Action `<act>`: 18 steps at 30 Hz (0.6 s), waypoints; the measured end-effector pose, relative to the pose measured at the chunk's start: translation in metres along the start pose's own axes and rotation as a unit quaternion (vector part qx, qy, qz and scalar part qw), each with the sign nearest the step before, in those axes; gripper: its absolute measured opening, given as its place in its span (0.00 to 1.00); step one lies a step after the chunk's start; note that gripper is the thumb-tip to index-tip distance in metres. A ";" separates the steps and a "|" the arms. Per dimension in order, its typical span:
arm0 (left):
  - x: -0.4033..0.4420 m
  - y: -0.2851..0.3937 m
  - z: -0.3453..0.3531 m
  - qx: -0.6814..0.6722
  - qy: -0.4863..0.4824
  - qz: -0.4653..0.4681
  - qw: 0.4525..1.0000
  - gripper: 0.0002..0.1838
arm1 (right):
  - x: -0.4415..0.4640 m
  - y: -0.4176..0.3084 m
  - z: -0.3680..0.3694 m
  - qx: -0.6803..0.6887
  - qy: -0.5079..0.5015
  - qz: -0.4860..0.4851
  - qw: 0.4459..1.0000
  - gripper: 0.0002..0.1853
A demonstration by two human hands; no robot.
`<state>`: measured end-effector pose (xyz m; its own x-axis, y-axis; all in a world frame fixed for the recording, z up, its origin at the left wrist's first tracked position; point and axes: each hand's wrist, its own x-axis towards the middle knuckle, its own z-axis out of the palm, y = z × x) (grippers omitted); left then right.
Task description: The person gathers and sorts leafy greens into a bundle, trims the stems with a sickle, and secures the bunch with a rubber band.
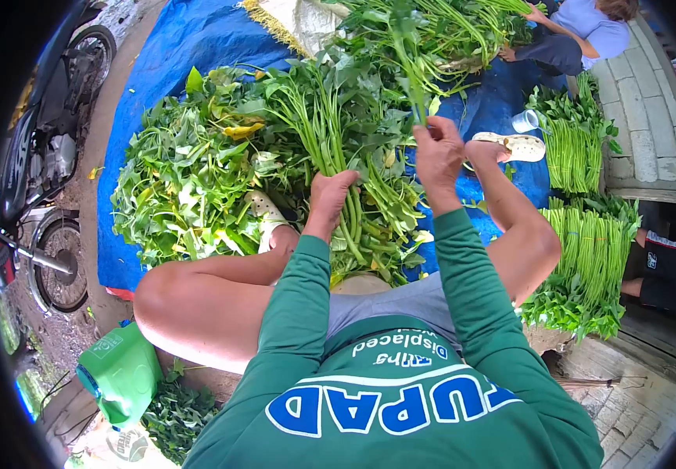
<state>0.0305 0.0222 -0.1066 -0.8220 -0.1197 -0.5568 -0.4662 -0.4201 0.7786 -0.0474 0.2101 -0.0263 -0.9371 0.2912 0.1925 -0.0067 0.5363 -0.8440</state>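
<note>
My left hand (328,202) is closed around a bunch of long green water spinach stems (328,141), its thumb lying across them. The bunch rests over a loose pile of leafy greens (189,180) between my legs. Up to the right, my right hand (439,152) pinches the lower end of a single water spinach stalk (410,59). That stalk points away from me and is smeared by motion. The two hands are apart from each other.
Everything lies on a blue tarp (138,117). Tied bundles of greens (576,156) stand at right, near a white cup (525,121). Another person (580,35) handles greens at the top right. A motorcycle (48,156) and a green jug (123,371) are at left.
</note>
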 end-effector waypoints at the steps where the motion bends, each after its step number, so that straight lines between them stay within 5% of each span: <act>1: 0.002 -0.007 0.000 -0.019 -0.006 -0.023 1.000 0.11 | -0.011 0.003 0.007 -0.034 -0.018 -0.019 0.999 0.13; 7: 0.018 -0.045 -0.019 -0.203 -0.081 -0.139 0.966 0.15 | -0.113 0.040 0.051 -0.078 -0.251 0.011 0.965 0.24; 9: 0.014 -0.048 -0.032 -0.216 -0.115 -0.200 0.949 0.19 | -0.117 0.046 0.048 -0.038 -0.314 0.101 0.943 0.26; 11: 0.012 -0.046 -0.031 -0.194 -0.090 -0.190 0.958 0.20 | -0.110 0.049 0.047 -0.023 -0.359 0.186 0.914 0.25; 14: 0.008 -0.062 -0.019 -0.148 -0.026 -0.085 0.985 0.21 | -0.125 0.081 0.062 0.059 -0.299 0.136 0.943 0.21; 16: 0.008 -0.065 -0.015 -0.096 -0.010 -0.044 0.994 0.22 | -0.123 0.062 0.053 0.011 -0.356 0.133 0.925 0.18; 18: 0.003 -0.052 -0.021 -0.085 -0.002 -0.131 0.988 0.18 | -0.111 0.037 0.042 -0.067 -0.415 0.135 0.898 0.15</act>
<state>0.0589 0.0245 -0.1551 -0.6816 0.0163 -0.7315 -0.6021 -0.5806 0.5481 0.0414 0.1648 -0.0996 -0.8364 -0.2351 -0.4952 0.2493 0.6414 -0.7256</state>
